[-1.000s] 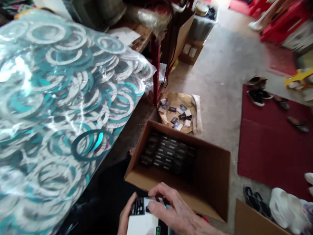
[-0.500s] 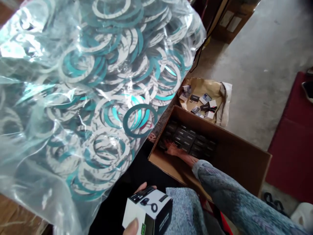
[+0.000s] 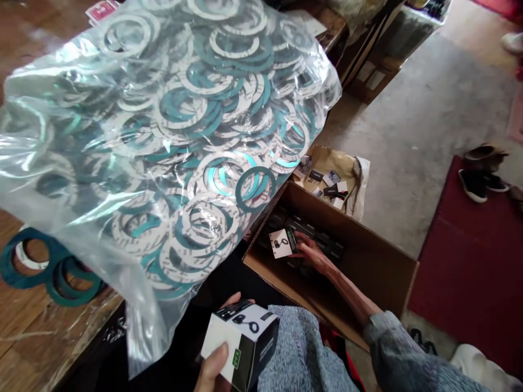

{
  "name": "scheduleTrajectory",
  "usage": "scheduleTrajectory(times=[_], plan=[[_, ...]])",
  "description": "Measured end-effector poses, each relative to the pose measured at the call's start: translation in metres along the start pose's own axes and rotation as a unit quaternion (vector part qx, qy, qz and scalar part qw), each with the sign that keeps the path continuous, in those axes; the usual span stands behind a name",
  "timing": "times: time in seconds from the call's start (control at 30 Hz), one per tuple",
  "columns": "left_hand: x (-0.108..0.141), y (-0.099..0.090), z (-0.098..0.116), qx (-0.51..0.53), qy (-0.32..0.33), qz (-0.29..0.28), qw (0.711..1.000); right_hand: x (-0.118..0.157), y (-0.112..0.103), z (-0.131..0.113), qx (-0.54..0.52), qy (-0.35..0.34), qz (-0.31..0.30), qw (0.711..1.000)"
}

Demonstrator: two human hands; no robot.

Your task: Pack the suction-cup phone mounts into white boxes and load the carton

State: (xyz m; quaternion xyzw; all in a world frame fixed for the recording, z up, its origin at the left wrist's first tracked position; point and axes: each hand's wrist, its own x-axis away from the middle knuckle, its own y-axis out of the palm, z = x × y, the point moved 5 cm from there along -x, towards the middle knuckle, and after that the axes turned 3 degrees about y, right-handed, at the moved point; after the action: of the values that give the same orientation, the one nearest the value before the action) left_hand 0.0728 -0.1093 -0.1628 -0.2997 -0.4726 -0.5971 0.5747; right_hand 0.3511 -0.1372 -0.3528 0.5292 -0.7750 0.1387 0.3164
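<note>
**Q: What does the right hand hold?**
A: Right hand (image 3: 310,253), inside the cardboard carton (image 3: 368,277): fingers (image 3: 300,239) curled against the edge of a small white box (image 3: 280,243), above rows of dark boxes (image 3: 322,237). Whether they grip it or only touch it cannot be told.

**Q: And the left hand?**
A: Left hand (image 3: 214,367), just outside the carton's near wall: fingers (image 3: 235,298) and thumb wrapped around a white-and-black product box (image 3: 241,337), held firmly (green mark on one face).

**Q: What lies about the carton?**
A: Beside it, to the left: a clear plastic bag (image 3: 163,141) of teal-and-white rings on a wooden surface (image 3: 41,348), with loose teal rings (image 3: 12,267) on that surface. Beyond it: small boxes (image 3: 333,185) on crumpled tan paper (image 3: 327,160). To its right: a red mat (image 3: 461,261) bearing black shoes (image 3: 474,185).
</note>
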Motion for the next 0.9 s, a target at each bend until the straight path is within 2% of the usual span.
scheduleTrajectory(times=[0.17, 0.23, 0.33, 0.47, 0.6, 0.77, 0.9], plan=[[-0.009, 0.003, 0.005, 0.024, 0.051, -0.062, 0.996, 0.063, -0.003, -0.044, -0.117, -0.008, -0.022, 0.993], [-0.010, 0.004, 0.007, 0.058, 0.060, -0.090, 0.992, 0.089, -0.001, -0.060, -0.121, -0.007, -0.015, 0.993], [-0.008, 0.003, 0.008, 0.127, 0.063, -0.112, 0.984, 0.123, 0.009, -0.084, -0.084, -0.013, -0.015, 0.996], [0.001, 0.001, 0.003, 0.220, 0.018, -0.139, 0.965, 0.160, 0.036, -0.111, 0.000, -0.045, -0.061, 0.997], [0.017, -0.004, -0.002, 0.227, -0.021, -0.188, 0.955, 0.183, 0.065, -0.136, 0.118, -0.097, -0.067, 0.986], [0.047, -0.014, 0.004, 0.217, -0.023, -0.227, 0.949, 0.203, 0.108, -0.176, 0.272, -0.159, -0.100, 0.944], [0.085, -0.024, 0.010, 0.224, 0.014, -0.252, 0.941, 0.221, 0.146, -0.200, 0.411, -0.250, -0.129, 0.867]])
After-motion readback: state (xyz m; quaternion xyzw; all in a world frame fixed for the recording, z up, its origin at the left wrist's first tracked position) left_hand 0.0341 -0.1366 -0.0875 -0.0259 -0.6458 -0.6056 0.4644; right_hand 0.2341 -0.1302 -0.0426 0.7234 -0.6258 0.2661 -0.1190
